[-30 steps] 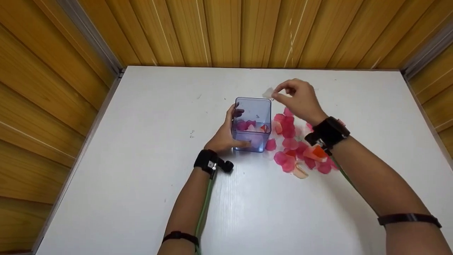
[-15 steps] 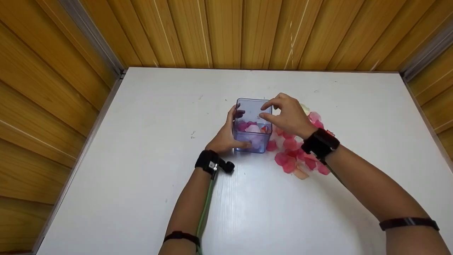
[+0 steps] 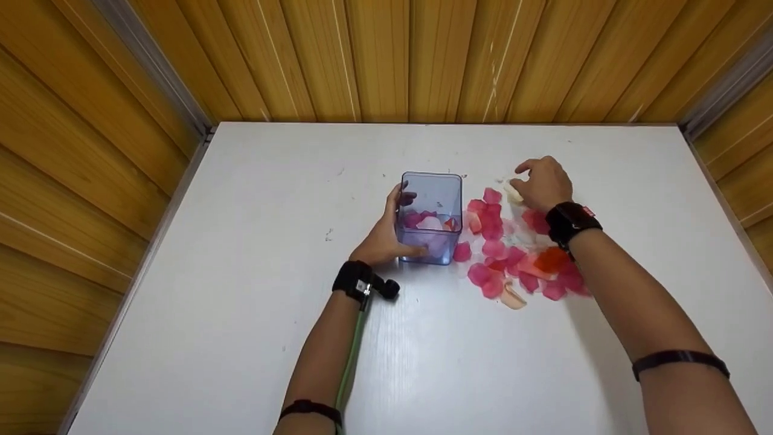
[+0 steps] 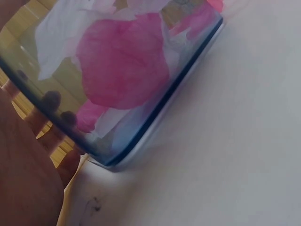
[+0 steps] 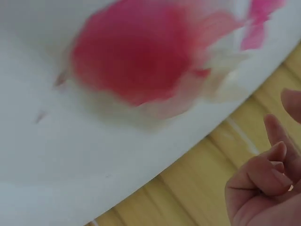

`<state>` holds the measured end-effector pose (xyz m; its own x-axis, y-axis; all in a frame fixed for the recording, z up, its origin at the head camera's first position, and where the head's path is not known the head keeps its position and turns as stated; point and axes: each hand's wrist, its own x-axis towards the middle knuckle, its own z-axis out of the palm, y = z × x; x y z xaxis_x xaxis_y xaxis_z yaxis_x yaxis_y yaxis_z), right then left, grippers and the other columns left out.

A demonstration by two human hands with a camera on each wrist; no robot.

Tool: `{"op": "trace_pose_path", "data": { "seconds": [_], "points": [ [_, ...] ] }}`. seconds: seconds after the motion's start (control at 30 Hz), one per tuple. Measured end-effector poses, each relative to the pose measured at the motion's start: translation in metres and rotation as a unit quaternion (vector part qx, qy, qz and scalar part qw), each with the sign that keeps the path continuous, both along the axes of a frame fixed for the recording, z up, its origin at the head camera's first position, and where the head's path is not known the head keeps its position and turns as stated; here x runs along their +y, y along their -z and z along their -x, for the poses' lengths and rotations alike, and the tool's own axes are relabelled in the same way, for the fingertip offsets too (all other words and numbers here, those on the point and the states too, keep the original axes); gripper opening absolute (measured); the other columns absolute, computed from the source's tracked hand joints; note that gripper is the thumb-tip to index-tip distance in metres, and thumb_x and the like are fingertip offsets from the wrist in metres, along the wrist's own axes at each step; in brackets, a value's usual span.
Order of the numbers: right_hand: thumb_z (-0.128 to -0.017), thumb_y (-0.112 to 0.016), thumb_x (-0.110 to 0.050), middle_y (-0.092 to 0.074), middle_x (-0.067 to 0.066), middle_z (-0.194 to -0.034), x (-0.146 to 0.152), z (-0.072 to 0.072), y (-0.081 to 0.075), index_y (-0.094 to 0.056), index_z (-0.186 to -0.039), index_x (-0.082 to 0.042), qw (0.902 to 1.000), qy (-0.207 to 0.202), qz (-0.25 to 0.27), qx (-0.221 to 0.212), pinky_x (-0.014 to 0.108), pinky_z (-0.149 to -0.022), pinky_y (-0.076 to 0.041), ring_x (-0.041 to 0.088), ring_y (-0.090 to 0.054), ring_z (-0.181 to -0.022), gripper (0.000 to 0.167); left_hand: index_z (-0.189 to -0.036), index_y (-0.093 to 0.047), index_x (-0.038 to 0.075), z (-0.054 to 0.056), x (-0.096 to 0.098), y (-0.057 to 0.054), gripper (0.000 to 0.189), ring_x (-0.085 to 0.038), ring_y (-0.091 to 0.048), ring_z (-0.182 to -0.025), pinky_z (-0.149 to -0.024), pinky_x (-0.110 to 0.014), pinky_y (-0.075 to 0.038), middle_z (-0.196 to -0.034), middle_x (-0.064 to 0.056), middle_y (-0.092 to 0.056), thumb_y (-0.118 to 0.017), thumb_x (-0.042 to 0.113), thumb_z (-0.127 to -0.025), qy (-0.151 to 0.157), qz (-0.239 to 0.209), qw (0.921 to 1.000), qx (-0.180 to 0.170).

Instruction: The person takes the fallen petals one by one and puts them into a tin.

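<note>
A clear bluish plastic box (image 3: 444,251) stands upright on the white table, gripped by my left hand (image 3: 377,238) with the thumb on its near side and fingers round the far left side. Pink, white and orange petals (image 3: 430,223) lie in its bottom; a large pink petal (image 4: 124,66) shows through the wall in the left wrist view. My right hand (image 3: 546,186) is over the back of the loose petals, its thumb beside a cream petal (image 3: 513,191). In the right wrist view, this hand's thumb and index finger are apart, with nothing between them.
Loose artificial petals (image 3: 492,226) in pink, red and orange spread to the right of the box. A peach petal (image 3: 513,297) lies at the near edge of the spread. Yellow wood-look panels (image 3: 386,60) stand behind the white table (image 3: 241,272).
The right hand carried a pale petal to the box and let it drop in, then moved right to the cream petal. The left hand keeps its grip on the box.
</note>
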<state>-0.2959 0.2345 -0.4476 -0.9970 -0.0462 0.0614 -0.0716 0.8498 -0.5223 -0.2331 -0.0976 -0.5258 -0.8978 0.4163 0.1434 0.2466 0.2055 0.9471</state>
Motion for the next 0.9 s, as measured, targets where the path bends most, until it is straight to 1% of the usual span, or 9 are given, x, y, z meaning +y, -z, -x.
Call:
{"op": "trace_pose_path", "data": {
  "seconds": [0.07, 0.17, 0.3, 0.4, 0.47, 0.53, 0.67, 0.8, 0.9],
  "points": [
    [-0.095, -0.067, -0.017, -0.059, 0.034, -0.117, 0.007, 0.004, 0.005, -0.070, -0.120, 0.009, 0.9997, 0.012, -0.010, -0.019, 0.060, -0.093, -0.047, 0.047, -0.054, -0.107, 0.036, -0.164, 0.001, 0.027, 0.000, 0.000, 0.000, 0.138, -0.017, -0.031, -0.149, -0.124, -0.046, -0.023, -0.162, -0.006, -0.033, -0.097, 0.032, -0.067, 0.001, -0.004, 1.0000, 0.000],
    [-0.095, -0.067, -0.017, -0.066, 0.032, -0.113, 0.012, 0.010, 0.010, -0.070, -0.120, 0.008, 0.9987, 0.024, -0.006, -0.045, 0.059, -0.096, -0.047, 0.046, -0.055, -0.107, 0.036, -0.164, 0.001, 0.028, 0.000, 0.000, 0.000, 0.139, -0.017, -0.031, -0.148, -0.124, -0.046, -0.023, -0.162, -0.007, -0.033, -0.097, 0.032, -0.066, -0.001, -0.006, 1.0000, -0.001],
    [-0.096, -0.066, -0.018, -0.072, 0.025, -0.093, 0.014, 0.013, 0.013, -0.074, -0.116, 0.006, 0.9977, 0.030, 0.007, -0.060, 0.052, -0.086, -0.050, 0.042, -0.059, -0.096, 0.032, -0.164, 0.001, 0.027, 0.000, 0.000, 0.001, 0.139, -0.019, -0.031, -0.149, -0.124, -0.047, -0.023, -0.162, -0.007, -0.032, -0.097, 0.032, -0.067, 0.000, -0.008, 1.0000, -0.003],
    [-0.096, -0.066, -0.018, -0.073, 0.023, -0.090, 0.013, 0.014, 0.015, -0.075, -0.112, 0.006, 0.9978, 0.029, 0.008, -0.059, 0.048, -0.078, -0.050, 0.041, -0.060, -0.090, 0.030, -0.164, 0.002, 0.027, 0.000, 0.001, 0.002, 0.138, -0.020, -0.030, -0.150, -0.124, -0.047, -0.023, -0.162, -0.009, -0.032, -0.096, 0.032, -0.067, 0.001, -0.007, 1.0000, -0.003],
    [-0.096, -0.065, -0.018, -0.073, 0.024, -0.092, 0.013, 0.014, 0.017, -0.076, -0.110, 0.006, 0.9980, 0.027, 0.008, -0.057, 0.049, -0.077, -0.050, 0.041, -0.060, -0.090, 0.030, -0.164, 0.001, 0.027, 0.000, 0.001, 0.002, 0.138, -0.021, -0.030, -0.150, -0.123, -0.047, -0.023, -0.162, -0.011, -0.032, -0.096, 0.032, -0.067, 0.001, -0.007, 1.0000, -0.002],
    [-0.097, -0.064, -0.017, -0.072, 0.026, -0.097, 0.012, 0.014, 0.017, -0.076, -0.109, 0.007, 0.9985, 0.030, 0.010, -0.044, 0.051, -0.079, -0.049, 0.041, -0.058, -0.093, 0.030, -0.164, 0.000, 0.028, -0.001, 0.001, 0.003, 0.137, -0.021, -0.031, -0.149, -0.123, -0.047, -0.023, -0.161, -0.011, -0.032, -0.096, 0.033, -0.067, -0.001, -0.007, 1.0000, -0.002],
    [-0.098, -0.063, -0.018, -0.068, 0.024, -0.093, 0.007, 0.012, 0.012, -0.076, -0.107, 0.006, 0.9984, 0.040, 0.039, 0.011, 0.046, -0.077, -0.045, 0.036, -0.056, -0.089, 0.029, -0.164, -0.001, 0.030, 0.000, 0.001, 0.003, 0.136, -0.020, -0.031, -0.149, -0.123, -0.048, -0.023, -0.161, -0.010, -0.033, -0.097, 0.034, -0.067, 0.000, -0.010, 1.0000, 0.001],
    [-0.099, -0.064, -0.020, -0.061, 0.020, -0.095, -0.009, 0.005, -0.006, -0.077, -0.110, 0.004, 0.9937, 0.033, 0.084, 0.066, 0.039, -0.077, -0.038, 0.030, -0.050, -0.090, 0.029, -0.164, 0.000, 0.030, -0.001, 0.001, 0.002, 0.138, -0.022, -0.032, -0.149, -0.123, -0.049, -0.024, -0.162, -0.011, -0.032, -0.097, 0.033, -0.067, 0.002, -0.011, 0.9999, -0.003],
    [-0.100, -0.066, -0.019, -0.058, 0.017, -0.092, -0.026, -0.002, -0.019, -0.078, -0.111, 0.002, 0.9879, 0.013, 0.110, 0.109, 0.036, -0.077, -0.035, 0.029, -0.048, -0.090, 0.027, -0.164, 0.001, 0.028, -0.001, 0.001, 0.002, 0.139, -0.024, -0.032, -0.149, -0.123, -0.048, -0.024, -0.162, -0.012, -0.031, -0.098, 0.032, -0.067, 0.001, -0.009, 0.9999, -0.005]
  ]
}}
